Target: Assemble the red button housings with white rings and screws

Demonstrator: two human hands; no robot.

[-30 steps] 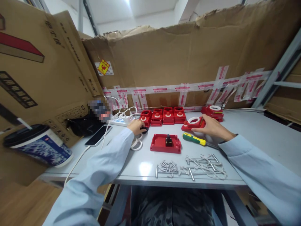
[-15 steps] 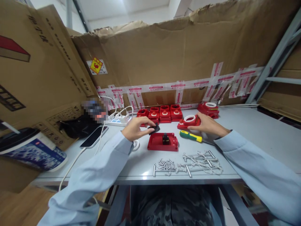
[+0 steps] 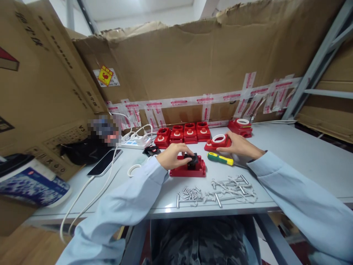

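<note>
My left hand [image 3: 178, 156] pinches a small flat black piece [image 3: 193, 158] right over the black block [image 3: 191, 166] that stands in a red rectangular housing [image 3: 178, 172]. Whether the piece touches the block, I cannot tell. Further right, my right hand [image 3: 239, 144] grips the end of a red cover [image 3: 210, 145] with a white ring [image 3: 218, 138] on its top. A yellow and green screwdriver [image 3: 220, 158] lies just in front of that hand. Loose screws [image 3: 190, 193] and metal rods with strings [image 3: 234, 189] lie nearer the table's front edge.
Several red housings [image 3: 190, 133] stand in a row at the back. Another red unit with a white ring [image 3: 240, 127] is at back right. A power strip [image 3: 136, 141], a phone [image 3: 104, 163], cables and a large cup [image 3: 34, 180] occupy the left. Cardboard [image 3: 165, 73] walls the back.
My left hand has carried the black piece rightward and down, from the housing's back left to above the block. My right hand keeps hold of the red cover. The view has shifted slightly.
</note>
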